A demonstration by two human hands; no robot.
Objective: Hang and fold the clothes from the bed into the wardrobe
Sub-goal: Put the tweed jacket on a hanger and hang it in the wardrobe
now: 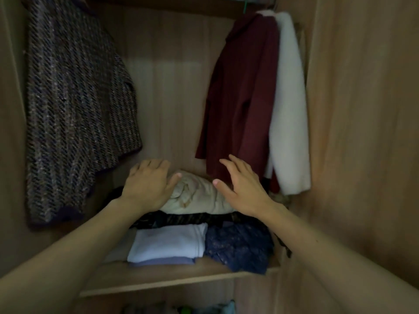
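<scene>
As the left hand (147, 184) rests on the cream bundle (199, 196), right fingers (238, 166) splay.

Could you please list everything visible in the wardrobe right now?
tweed jacket: one, brown-and-dark weave, hanging at left
maroon garment: one, dark red, hanging at right
white garment: one, fluffy white, hanging rightmost
cream bundle: one, cream, atop the stack at the shelf's back
dark garment: one, black patterned, folded under the cream bundle
light blue garment: one, pale blue, folded at shelf front
navy garment: one, navy patterned, folded right of it
shelf: one, wood, under the folded clothes
left hand: one, open, resting on the bundle's left side
right hand: one, open, spread at its right side
</scene>
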